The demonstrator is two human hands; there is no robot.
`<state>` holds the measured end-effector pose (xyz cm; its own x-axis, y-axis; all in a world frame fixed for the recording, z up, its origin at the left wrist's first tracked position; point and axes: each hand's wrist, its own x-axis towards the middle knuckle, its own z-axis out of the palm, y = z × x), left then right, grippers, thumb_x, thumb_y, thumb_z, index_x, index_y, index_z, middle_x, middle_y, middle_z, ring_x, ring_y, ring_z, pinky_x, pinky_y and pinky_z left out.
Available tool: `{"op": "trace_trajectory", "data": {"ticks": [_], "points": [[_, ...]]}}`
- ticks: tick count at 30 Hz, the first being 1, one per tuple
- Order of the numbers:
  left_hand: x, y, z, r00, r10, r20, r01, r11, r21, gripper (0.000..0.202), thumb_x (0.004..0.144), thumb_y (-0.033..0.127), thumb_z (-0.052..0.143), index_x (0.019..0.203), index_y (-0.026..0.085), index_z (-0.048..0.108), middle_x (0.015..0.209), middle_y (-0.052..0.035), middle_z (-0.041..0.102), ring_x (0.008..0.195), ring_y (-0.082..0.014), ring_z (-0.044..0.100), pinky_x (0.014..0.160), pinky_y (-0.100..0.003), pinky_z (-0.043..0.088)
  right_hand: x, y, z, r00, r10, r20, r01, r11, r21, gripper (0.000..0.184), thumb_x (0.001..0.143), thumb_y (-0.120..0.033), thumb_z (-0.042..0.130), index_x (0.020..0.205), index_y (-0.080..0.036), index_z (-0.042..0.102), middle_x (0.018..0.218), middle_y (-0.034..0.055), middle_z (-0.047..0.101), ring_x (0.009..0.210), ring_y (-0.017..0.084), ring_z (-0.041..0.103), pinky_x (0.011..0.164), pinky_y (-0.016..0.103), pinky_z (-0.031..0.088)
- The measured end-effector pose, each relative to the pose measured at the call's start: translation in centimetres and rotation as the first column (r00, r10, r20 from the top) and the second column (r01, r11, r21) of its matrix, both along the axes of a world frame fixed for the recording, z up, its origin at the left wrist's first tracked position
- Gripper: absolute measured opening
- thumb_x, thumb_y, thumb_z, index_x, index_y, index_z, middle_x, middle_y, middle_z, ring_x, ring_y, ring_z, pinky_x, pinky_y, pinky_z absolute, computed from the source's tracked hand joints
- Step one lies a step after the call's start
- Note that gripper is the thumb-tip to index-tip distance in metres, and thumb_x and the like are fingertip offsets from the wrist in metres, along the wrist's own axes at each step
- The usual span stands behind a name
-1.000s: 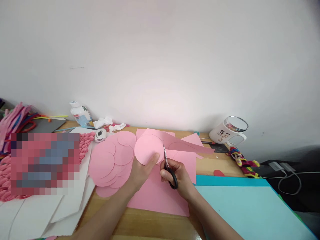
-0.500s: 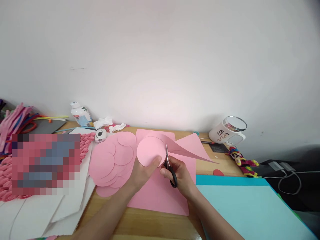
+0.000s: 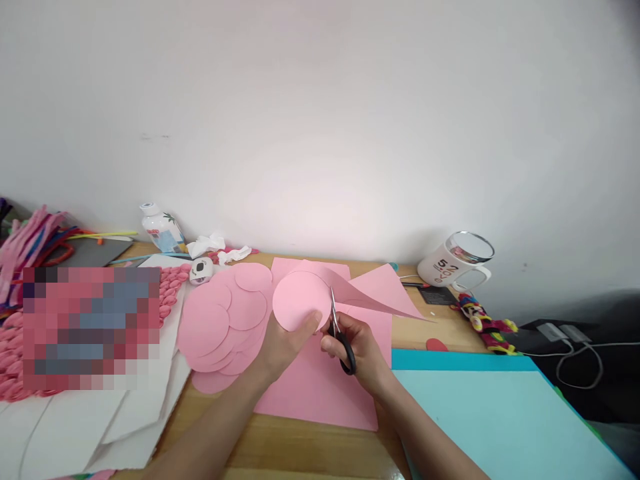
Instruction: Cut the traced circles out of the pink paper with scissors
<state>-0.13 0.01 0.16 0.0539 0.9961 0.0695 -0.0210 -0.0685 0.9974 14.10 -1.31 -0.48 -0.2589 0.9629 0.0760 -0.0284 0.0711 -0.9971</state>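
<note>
Between thumb and fingers, my left hand (image 3: 290, 337) grips a pink paper circle (image 3: 300, 300), its fingers mostly hidden beneath. A curled pink paper offcut (image 3: 370, 297) stretches from the circle's edge to the right. My right hand (image 3: 360, 347) is wrapped round black-handled scissors (image 3: 345, 347), whose blades point up along the circle's right edge. Under both hands lie pink paper sheets (image 3: 325, 393) on the wooden table. To the left of my left hand is a pile of cut pink circles (image 3: 220, 327), overlapping one another.
Light blue sheets (image 3: 500, 413) lie at the right. A white mug (image 3: 445, 263) and a small colourful doll (image 3: 485, 323) stand behind them. White papers (image 3: 135, 407), a white bottle (image 3: 163, 228) and pink fuzzy strips (image 3: 33, 243) occupy the left. A wall rises behind the table.
The loose end of the curled offcut has shifted slightly up and left. Both hands keep nearly the same place, with the scissors still at the circle's right edge.
</note>
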Motion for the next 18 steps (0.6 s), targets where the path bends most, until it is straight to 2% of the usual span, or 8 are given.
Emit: {"op": "trace_trajectory", "data": {"ticks": [6, 10, 18], "points": [[-0.03, -0.07, 0.26, 1.0, 0.019, -0.014, -0.019, 1.0, 0.012, 0.016, 0.072, 0.028, 0.061, 0.083, 0.016, 0.061, 0.072, -0.0013, 0.065, 0.068, -0.0151, 0.061, 0.059, -0.024, 0.05, 0.04, -0.12, 0.02, 1.0, 0.001, -0.004, -0.001, 1.0, -0.026, 0.022, 0.069, -0.036, 0.064, 0.07, -0.018, 0.051, 0.053, -0.005, 0.044, 0.048, 0.009, 0.038, 0.047, 0.023, 0.032], [0.0, -0.08, 0.32, 0.999, 0.037, -0.034, -0.037, 0.999, 0.016, 0.017, 0.072, 0.029, 0.06, 0.079, 0.014, 0.062, 0.069, -0.0022, 0.065, 0.067, -0.0163, 0.062, 0.058, -0.025, 0.05, -0.01, -0.14, -0.03, 1.0, 0.003, 0.0, -0.003, 1.0, -0.025, 0.027, 0.069, -0.041, 0.064, 0.068, -0.018, 0.051, 0.052, -0.0047, 0.044, 0.047, 0.01, 0.038, 0.046, 0.023, 0.032], [0.01, 0.16, 0.08, 0.998, 0.06, -0.011, -0.06, 0.998, 0.013, 0.026, 0.074, 0.036, 0.058, 0.082, 0.012, 0.064, 0.077, -0.0059, 0.068, 0.076, -0.0192, 0.062, 0.063, -0.027, 0.05, -0.16, -0.09, 0.14, 1.0, 0.002, -0.006, -0.002, 1.0, -0.014, 0.033, 0.068, -0.047, 0.063, 0.062, -0.018, 0.049, 0.049, -0.0041, 0.045, 0.046, 0.009, 0.038, 0.045, 0.023, 0.034]]}}
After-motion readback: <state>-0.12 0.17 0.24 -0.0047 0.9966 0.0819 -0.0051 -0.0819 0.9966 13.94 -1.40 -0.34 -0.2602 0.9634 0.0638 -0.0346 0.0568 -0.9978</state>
